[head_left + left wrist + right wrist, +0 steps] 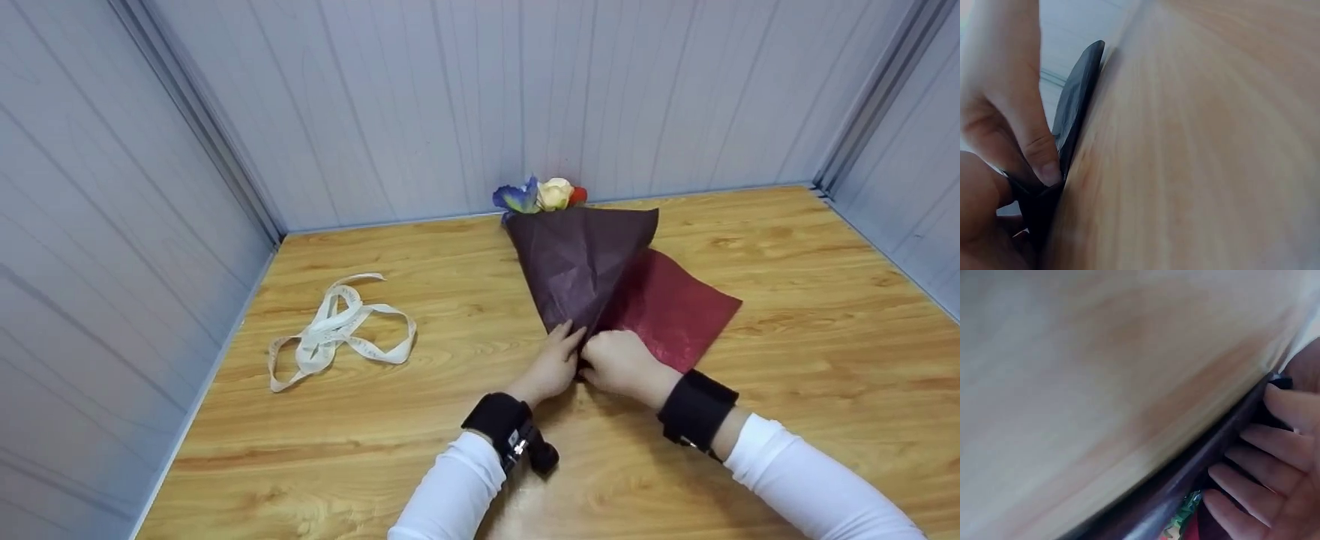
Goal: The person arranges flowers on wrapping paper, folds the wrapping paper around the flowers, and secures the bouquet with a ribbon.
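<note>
A bouquet with blue, cream point(555, 194) and red flowers lies at the back middle, wrapped in dark purple paper point(577, 262). The paper narrows to a cone toward me, hiding the stems. My left hand point(553, 367) holds the left side of the narrow end, fingers lying over it; its thumb presses the paper point(1044, 205) close to the table. Opposite, my right hand point(624, 364) grips the paper with curled fingers. A dark red flap point(671, 307) spreads out on the right side. In the right wrist view, green foliage point(1186, 509) shows beneath the rolled paper edge point(1174, 489).
On the left of the wooden table point(420, 420) lies a loosely coiled white ribbon point(337, 330). Pale panel walls point(465, 105) stand behind and at both sides, and the flower heads are near the back wall. Black bands point(697, 412) with cameras sit on both wrists.
</note>
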A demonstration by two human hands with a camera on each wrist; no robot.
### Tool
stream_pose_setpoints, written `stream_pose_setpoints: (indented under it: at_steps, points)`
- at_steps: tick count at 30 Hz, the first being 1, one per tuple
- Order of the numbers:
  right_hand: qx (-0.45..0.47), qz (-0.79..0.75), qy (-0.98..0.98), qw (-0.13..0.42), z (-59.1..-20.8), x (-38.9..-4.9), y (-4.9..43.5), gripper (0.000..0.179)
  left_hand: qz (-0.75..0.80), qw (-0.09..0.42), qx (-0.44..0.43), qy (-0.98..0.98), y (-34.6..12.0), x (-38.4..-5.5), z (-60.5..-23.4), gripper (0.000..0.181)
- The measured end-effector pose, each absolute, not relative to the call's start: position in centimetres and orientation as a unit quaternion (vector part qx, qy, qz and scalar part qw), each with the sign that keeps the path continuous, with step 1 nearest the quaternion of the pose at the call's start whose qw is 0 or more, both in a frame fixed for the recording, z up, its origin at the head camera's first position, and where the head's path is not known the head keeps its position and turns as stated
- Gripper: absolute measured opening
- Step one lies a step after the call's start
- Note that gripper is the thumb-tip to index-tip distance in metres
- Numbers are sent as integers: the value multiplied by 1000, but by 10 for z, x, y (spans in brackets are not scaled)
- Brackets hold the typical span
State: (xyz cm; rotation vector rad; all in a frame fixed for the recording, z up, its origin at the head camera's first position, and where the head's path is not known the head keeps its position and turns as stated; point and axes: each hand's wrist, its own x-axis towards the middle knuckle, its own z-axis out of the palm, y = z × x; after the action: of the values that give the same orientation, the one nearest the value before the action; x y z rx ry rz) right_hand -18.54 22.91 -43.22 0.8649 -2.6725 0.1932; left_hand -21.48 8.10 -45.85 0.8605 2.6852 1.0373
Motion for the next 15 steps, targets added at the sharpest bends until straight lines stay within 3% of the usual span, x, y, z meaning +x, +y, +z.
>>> stream_pose_setpoints:
  at_steps: [5, 8, 10, 15]
  points:
    - [301, 126, -909, 261, -433, -190, 230, 24, 229, 94, 300, 921, 82, -211, -456, 48]
    - [307, 139, -904, 262, -433, -191, 228, 14, 180, 104, 304, 930, 83, -210, -454, 50]
    - [304, 140, -918, 213, -432, -189, 227, 10, 164, 105, 307, 932, 83, -209, -454, 50]
    - [247, 152, -957, -23, -431, -184, 232, 51, 113, 114, 311, 937, 83, -207, -454, 52]
